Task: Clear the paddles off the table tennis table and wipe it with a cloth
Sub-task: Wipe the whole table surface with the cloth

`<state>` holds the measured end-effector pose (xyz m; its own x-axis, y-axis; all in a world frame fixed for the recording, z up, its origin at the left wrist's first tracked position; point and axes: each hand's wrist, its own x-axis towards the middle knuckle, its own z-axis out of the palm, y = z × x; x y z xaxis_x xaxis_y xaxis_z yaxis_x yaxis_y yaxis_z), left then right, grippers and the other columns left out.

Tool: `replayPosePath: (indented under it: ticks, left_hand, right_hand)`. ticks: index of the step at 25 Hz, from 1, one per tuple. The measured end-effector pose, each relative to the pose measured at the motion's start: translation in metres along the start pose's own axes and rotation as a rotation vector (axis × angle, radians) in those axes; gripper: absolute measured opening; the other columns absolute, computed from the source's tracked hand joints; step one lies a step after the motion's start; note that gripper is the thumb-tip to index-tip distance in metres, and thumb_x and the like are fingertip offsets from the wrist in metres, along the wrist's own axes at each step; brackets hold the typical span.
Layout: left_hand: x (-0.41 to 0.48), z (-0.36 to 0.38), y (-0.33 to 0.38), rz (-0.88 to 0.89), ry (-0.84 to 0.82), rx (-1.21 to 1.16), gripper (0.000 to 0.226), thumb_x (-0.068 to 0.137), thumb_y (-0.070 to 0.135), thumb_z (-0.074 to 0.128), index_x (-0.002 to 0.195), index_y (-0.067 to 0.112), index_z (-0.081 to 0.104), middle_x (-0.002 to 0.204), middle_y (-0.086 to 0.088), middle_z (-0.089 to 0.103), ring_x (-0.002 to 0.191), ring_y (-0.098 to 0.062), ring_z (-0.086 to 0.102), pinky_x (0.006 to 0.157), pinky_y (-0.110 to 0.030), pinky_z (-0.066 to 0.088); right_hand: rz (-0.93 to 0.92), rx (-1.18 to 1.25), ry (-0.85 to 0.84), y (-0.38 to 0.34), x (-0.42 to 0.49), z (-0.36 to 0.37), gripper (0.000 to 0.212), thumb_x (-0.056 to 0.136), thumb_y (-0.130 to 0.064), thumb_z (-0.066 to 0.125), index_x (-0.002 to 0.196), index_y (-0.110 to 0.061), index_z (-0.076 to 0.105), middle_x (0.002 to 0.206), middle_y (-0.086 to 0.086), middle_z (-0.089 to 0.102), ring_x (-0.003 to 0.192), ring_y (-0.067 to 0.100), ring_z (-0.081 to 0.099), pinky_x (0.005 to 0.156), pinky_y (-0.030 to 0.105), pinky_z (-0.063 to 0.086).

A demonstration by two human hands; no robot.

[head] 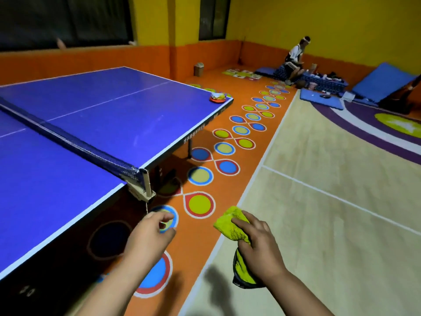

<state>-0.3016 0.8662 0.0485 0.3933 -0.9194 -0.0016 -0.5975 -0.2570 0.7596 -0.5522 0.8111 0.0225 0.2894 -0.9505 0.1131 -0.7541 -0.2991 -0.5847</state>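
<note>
The right grip (259,245) is curled round a yellow cloth (229,225), fingers over the top and thumb beneath. One bunched end of the cloth sticks out forward past the fingertips, and the other end, edged in dark trim, hangs below the palm. The left grip (150,233) is slack, fingers loosely curled with the thumb near the forefinger, and it holds nothing. Both hover over the floor (319,201) beside the long edge of the desk (57,190), the cloth well apart from it and the left grip nearer to it. Just ahead of the left grip stands the net post (145,181), clamped to the desk's edge, with a thin cord dangling from it towards the knuckles. The net (68,139) runs from that post across the blue top, which carries white lines. At the far right corner of the desk lie what look like the paddles (217,98), a red-orange round shape with something pale heaped on it, too small to make out. The orange strip of floor alongside the desk bears rows of blue and yellow circles. In the far corner of the room a person (295,61) sits among blue mats (382,80).
</note>
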Motion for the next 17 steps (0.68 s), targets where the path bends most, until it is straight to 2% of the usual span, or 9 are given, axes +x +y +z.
replayPosePath:
  ticks: [3,6,10,13,17]
  left_hand:
    - [0.046,0.01,0.008,-0.071,0.09,-0.003,0.022,0.082,0.022,0.066,0.101,0.032,0.06,0.096,0.014,0.055,0.087,-0.002,0.053,0.067,-0.02,0.041]
    - [0.098,0.015,0.008,-0.154,0.175,0.007,0.023,0.08,0.018,0.068,0.098,0.031,0.062,0.095,0.013,0.056,0.089,-0.007,0.055,0.071,-0.022,0.041]
    - [0.187,0.015,-0.003,-0.25,0.315,0.035,0.023,0.08,0.016,0.068,0.102,0.024,0.065,0.098,0.006,0.057,0.089,-0.012,0.055,0.072,-0.024,0.036]
    - [0.278,0.016,-0.015,-0.307,0.393,0.0,0.025,0.081,0.017,0.067,0.106,0.02,0.065,0.096,0.002,0.057,0.099,-0.017,0.056,0.076,-0.027,0.039]
    - [0.377,0.018,-0.02,-0.362,0.441,0.013,0.028,0.081,0.021,0.066,0.109,0.022,0.064,0.107,0.001,0.058,0.105,-0.018,0.057,0.08,-0.029,0.041]
  right_hand:
    - [-0.08,0.008,-0.065,0.018,0.081,-0.002,0.059,0.072,-0.024,0.042,0.127,-0.038,0.058,0.144,-0.017,0.039,0.129,0.013,0.036,0.107,0.028,0.032]
    - [-0.155,0.047,-0.164,0.026,0.159,0.018,0.058,0.072,-0.024,0.044,0.126,-0.037,0.059,0.145,-0.014,0.04,0.13,0.013,0.036,0.106,0.026,0.031]
    - [-0.249,0.063,-0.281,0.021,0.262,0.048,0.058,0.073,-0.029,0.042,0.128,-0.04,0.056,0.148,-0.017,0.036,0.133,0.012,0.032,0.11,0.031,0.03]
    - [-0.29,0.045,-0.303,0.016,0.351,0.058,0.058,0.073,-0.036,0.039,0.128,-0.039,0.056,0.148,-0.018,0.035,0.132,0.012,0.033,0.109,0.033,0.032]
    - [-0.358,-0.023,-0.28,0.008,0.465,0.053,0.056,0.075,-0.027,0.045,0.129,-0.036,0.058,0.149,-0.013,0.038,0.132,0.015,0.034,0.108,0.031,0.03]
